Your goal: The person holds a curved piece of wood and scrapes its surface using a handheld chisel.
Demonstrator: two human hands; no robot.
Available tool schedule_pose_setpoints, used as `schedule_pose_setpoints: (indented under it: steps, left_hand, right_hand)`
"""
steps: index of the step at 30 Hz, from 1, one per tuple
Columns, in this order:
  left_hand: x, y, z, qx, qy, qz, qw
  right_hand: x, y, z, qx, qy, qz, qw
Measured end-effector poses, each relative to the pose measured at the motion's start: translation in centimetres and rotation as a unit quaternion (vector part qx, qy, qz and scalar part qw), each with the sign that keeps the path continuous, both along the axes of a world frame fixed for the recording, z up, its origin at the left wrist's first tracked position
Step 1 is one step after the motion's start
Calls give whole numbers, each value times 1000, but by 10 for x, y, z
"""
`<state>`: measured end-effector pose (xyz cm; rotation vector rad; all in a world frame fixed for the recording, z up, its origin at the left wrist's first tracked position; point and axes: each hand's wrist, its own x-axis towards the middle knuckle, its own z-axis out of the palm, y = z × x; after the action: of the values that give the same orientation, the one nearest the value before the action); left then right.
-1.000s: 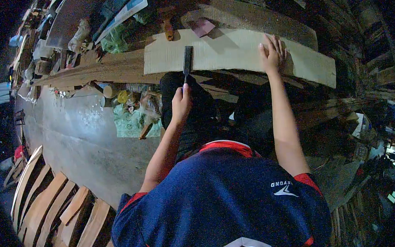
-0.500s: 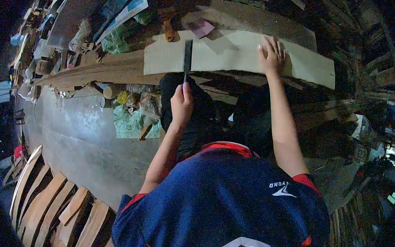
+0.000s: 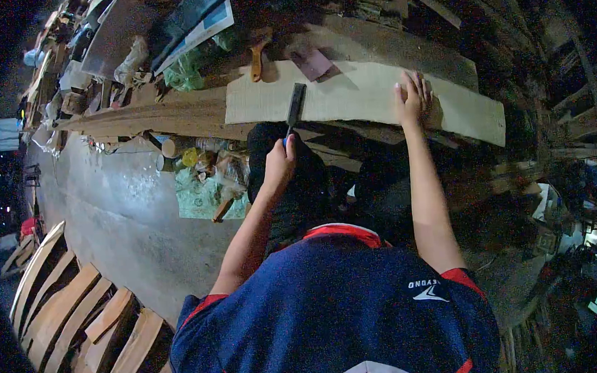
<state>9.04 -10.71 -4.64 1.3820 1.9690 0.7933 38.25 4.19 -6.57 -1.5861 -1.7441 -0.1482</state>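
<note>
A long pale wooden board point(image 3: 354, 91) lies crosswise in front of me on a darker bench. My left hand point(image 3: 281, 163) is closed around the blue handle of a flat, dark-bladed hand tool point(image 3: 296, 103). The tool's narrow neck extends past the near edge, and its blade is over the left part of the board; whether it touches cannot be made out. Farther right, my right hand point(image 3: 413, 99) rests flat on the board with fingers extended. A pinkish sheet point(image 3: 313, 62), like sandpaper, lies at the far edge, and a wooden-handled paintbrush point(image 3: 257, 62) is to its left.
Curved wooden pieces point(image 3: 81, 316) stand in a row on the floor at lower left. A green plastic bag point(image 3: 206, 192) with scraps sits below the bench point(image 3: 143, 110). Bags and clutter crowd the far left, and timber point(image 3: 431, 0) lies behind the board.
The whole view has shifted slightly. My left hand has drawn the dark-bladed tool a little toward me, and its blade leans more to the right. My right hand stays on the board.
</note>
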Motion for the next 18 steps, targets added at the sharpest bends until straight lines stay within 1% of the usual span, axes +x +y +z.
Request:
schedule_pose_setpoints:
  steps: [2, 3, 5, 6, 7, 8, 9, 10, 11, 12, 13, 14, 15, 16, 17, 18]
  left_hand:
    - [-2, 2, -8, 2, -10, -11, 1000]
    - [0, 0, -3, -5, -33, -6, 999]
    - [-2, 0, -21, 47, -37, -8, 998]
    - [2, -1, -7, 36, -10, -7, 999]
    - [0, 1, -21, 48, -22, -6, 999]
    - [4, 2, -6, -8, -14, 8, 1000]
    - [3, 2, -18, 20, -36, 10, 999]
    - [5, 2, -21, 0, 10, 17, 1000]
    - [6, 3, -14, -28, -7, 26, 999]
    - [5, 2, -21, 9, 1, 21, 1000]
    - [6, 5, -27, -3, 10, 27, 1000]
    - [8, 4, -9, -33, 6, 30, 999]
    - [7, 5, -9, -37, -8, 22, 999]
    - [9, 5, -10, -23, 11, 34, 999]
    - [13, 8, -24, -7, 7, 29, 1000]
    - [14, 9, -18, -19, 0, 34, 999]
  right_hand:
    - [8, 7, -13, -19, -33, -27, 999]
    - [7, 7, -10, -16, -33, -24, 999]
    - [7, 3, -1, -9, -45, -9, 999]
    - [6, 1, 9, -29, -61, -2, 998]
    - [9, 8, -5, 14, -28, 17, 999]
    - [14, 17, -22, 54, 7, 40, 998]
    - [15, 12, -13, 37, -72, 20, 996]
    - [16, 14, -15, 47, -52, 41, 997]
    - [17, 19, -18, 54, -31, 63, 996]
    - [15, 21, -27, 21, 119, 114, 986]
    - [9, 13, -9, 39, 31, 94, 994]
    - [9, 13, -10, 41, 22, 101, 994]
    - [15, 17, -15, 41, 12, 106, 993]
    - [16, 18, -18, 25, 24, 96, 995]
    - [22, 20, -20, 7, 31, 85, 996]
    - [22, 24, -25, 22, 29, 84, 996]
